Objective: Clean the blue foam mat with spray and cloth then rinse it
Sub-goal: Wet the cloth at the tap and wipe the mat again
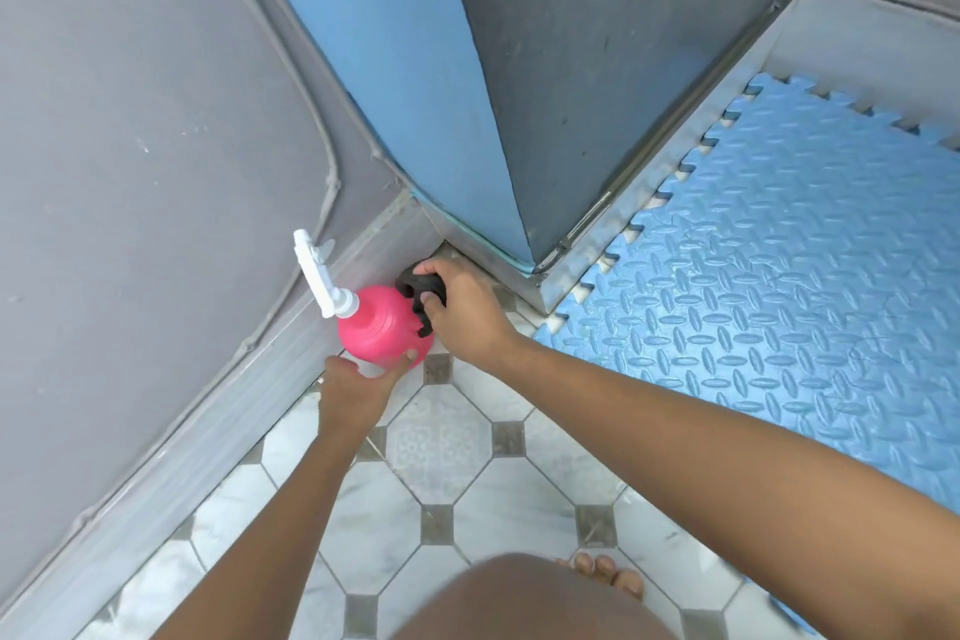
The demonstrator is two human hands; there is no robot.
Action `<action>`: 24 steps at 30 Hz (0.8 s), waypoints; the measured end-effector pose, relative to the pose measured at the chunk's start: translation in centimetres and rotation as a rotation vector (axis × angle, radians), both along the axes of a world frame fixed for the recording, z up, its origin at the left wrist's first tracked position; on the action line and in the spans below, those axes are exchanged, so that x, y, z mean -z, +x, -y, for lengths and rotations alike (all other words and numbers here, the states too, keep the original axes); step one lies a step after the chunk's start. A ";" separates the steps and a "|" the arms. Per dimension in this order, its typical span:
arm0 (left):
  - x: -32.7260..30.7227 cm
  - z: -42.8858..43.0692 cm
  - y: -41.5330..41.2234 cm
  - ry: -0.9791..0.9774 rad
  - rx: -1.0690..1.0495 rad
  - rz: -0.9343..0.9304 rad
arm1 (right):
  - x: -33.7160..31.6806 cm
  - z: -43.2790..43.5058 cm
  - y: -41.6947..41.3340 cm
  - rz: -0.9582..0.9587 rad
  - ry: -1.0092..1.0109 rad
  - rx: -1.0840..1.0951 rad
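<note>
A blue and grey pillar (pixel 467 68) was seen in the middle. The mat (pixel 779 276) was laid flat on the tiled floor (pixel 441 442) to the right of the pillar. Its toothed edge was just beside the pillar's foot.

A pink bottle (pixel 382 333) was seen to the left of the pillar's foot, close to the grey wall (pixel 130 172). Its white spray head (pixel 317 276) was turned to the wall side, away from the pillar. It could not be told if the bottle was resting on the floor.

The bottle was held low down by the left hand (pixel 358 390). The thumb was pressed on the side nearer the pillar, and the fingers were curled round the far side.

A black cloth (pixel 418 283) was bunched up between the bottle and the pillar's foot, touching the bottle. It was gripped from above by the right hand (pixel 462 312), with the fingers clamped on it.

Both hands were kept apart from the mat. Bare toes (pixel 602 574) were seen on the tiles, well in front of the pillar.
</note>
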State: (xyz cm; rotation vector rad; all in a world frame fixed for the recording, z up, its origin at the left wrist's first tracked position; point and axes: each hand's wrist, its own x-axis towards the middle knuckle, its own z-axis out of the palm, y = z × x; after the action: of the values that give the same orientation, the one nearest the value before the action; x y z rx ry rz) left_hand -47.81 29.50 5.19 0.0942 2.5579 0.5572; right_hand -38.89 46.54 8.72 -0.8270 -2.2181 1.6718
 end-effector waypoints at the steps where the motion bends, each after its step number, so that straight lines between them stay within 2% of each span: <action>1: 0.0 0.1 0.3 -0.120 0.089 0.052 | 0.1 -0.2 -0.1 0.016 0.008 -0.027; 3: 0.2 -0.3 1.3 -0.179 0.272 0.116 | 0.0 -0.5 0.6 0.041 0.036 -0.079; 8: -0.1 -6.5 4.7 0.107 0.520 0.127 | 1.3 -2.6 7.6 0.032 0.170 -0.128; 11: 1.0 -10.7 6.0 0.191 0.476 0.175 | 2.5 -4.9 14.8 0.155 0.200 -0.090; 14: 1.2 -13.2 7.3 0.200 0.374 0.318 | 2.9 -7.3 21.0 0.284 0.201 0.004; 18: -0.3 -15.3 8.7 0.190 0.264 0.517 | 1.4 -10.0 25.2 0.281 0.177 0.199; 20: -1.0 -15.8 9.4 0.151 0.287 0.582 | 0.5 -10.7 26.4 0.273 0.162 0.283; 24: -2.8 -16.8 9.9 0.028 0.413 0.546 | 0.5 -10.2 29.3 0.300 0.118 0.442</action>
State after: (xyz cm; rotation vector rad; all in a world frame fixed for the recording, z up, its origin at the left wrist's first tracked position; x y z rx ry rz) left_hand -37.96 46.25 8.01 0.4097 1.9268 0.3895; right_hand -9.64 56.76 8.25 -1.4872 -2.0755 1.2633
